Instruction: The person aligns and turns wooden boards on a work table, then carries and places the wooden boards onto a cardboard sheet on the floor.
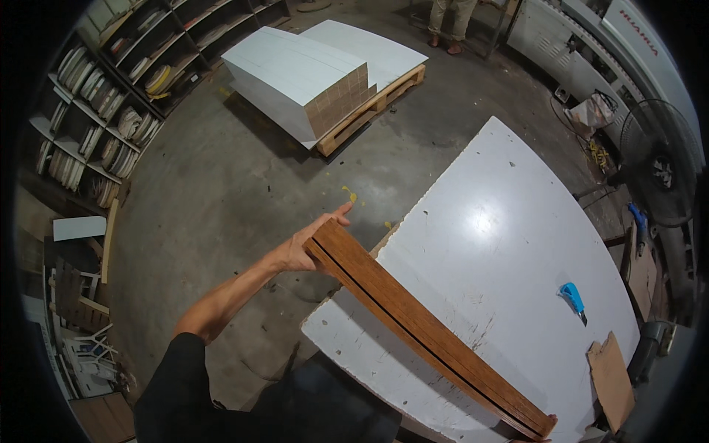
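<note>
A long, narrow wood-grain board (432, 328) in brown slants over the white worktable, with a dark line running along its length. Whether that line is a groove or a gap between two stacked strips I cannot tell. My left hand (306, 247) is closed round its far left end, beyond the table's edge, with a finger sticking out past the end. At the near right end only bits of the fingers of my right hand (552, 420) show, gripping that end; the rest is hidden by the board and the picture's rim.
On the white table (487, 199), with its chipped edge, lie a blue utility knife (572, 299) and a torn cardboard piece (611, 380). A black fan (659, 162) stands at right. White panels (295, 63) rest on a pallet (351, 131). Shelves (122, 111) line the left; a person (452, 22) stands far off.
</note>
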Motion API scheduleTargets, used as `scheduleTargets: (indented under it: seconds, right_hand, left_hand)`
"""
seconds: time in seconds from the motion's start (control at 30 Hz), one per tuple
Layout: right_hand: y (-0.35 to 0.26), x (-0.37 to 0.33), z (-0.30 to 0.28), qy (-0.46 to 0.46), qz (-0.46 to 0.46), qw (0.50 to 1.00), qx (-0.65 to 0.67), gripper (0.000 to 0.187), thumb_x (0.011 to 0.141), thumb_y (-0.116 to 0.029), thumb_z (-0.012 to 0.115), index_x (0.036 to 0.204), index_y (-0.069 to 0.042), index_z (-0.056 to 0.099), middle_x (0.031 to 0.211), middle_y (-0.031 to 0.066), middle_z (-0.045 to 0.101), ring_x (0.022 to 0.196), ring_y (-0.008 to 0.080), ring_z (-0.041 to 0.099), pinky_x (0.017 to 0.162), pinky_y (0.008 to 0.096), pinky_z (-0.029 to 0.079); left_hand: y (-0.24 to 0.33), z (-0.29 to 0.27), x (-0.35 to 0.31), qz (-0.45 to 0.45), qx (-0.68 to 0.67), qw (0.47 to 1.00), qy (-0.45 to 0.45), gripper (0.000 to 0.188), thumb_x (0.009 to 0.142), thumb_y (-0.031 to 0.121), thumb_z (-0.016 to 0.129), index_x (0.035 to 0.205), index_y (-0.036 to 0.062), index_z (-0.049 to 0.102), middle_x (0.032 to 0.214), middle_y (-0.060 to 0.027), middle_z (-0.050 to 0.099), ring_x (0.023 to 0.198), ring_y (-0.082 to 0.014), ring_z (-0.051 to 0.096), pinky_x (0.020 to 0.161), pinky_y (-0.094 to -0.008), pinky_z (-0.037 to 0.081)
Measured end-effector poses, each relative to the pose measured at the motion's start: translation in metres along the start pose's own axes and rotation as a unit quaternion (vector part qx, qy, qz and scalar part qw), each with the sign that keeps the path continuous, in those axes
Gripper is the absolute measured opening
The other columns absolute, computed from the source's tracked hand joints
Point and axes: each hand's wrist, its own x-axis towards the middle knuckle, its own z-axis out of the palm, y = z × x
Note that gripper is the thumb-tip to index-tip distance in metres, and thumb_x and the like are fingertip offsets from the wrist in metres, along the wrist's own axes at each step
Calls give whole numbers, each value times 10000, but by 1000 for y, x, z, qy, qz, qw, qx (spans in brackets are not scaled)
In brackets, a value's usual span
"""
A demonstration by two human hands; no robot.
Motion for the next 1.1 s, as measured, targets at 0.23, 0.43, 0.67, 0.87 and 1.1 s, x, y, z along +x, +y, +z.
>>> scheduleTargets:
  seconds: [0.23,0.43,0.67,0.87,1.1]
  right_hand:
    - [21,7,18,71,-35,996,-35,478,974,-386,435,1173,25,576,1107,133,640,1056,269,583,965,403,446]
    - [-11,-36,43,175,75,978,-82,653,1033,-533,296,1029,9,661,981,110,664,931,230,599,873,361,465]
    - [-57,-252,6,312,162,918,-184,611,1026,-520,350,992,-7,679,931,88,668,896,218,602,874,369,446]
    - [-65,-421,-35,497,227,826,-139,628,1031,-511,324,1011,8,678,893,107,675,889,236,611,848,371,463]
    - [-77,-635,-91,755,175,632,11,681,1036,-507,298,999,54,683,923,150,680,877,267,644,834,402,498]
  left_hand:
    - [-16,0,3,31,-152,988,24,924,550,358,939,1297,66,480,1287,-113,529,1306,-267,446,1090,-450,380]
    - [-21,-72,-30,-89,74,991,63,978,495,195,952,1340,43,484,1224,-52,587,1135,-185,574,964,-349,493]
    - [118,-121,10,-151,58,985,-55,1277,326,350,998,1379,-20,378,1154,-117,615,1099,-251,606,955,-371,496]
    - [206,16,84,-125,99,952,-262,1075,343,234,901,1278,-12,431,1069,-120,622,996,-261,628,912,-377,504]
    - [278,254,79,-43,53,867,-494,1067,264,142,892,1234,9,469,979,-106,642,911,-257,644,823,-367,542]
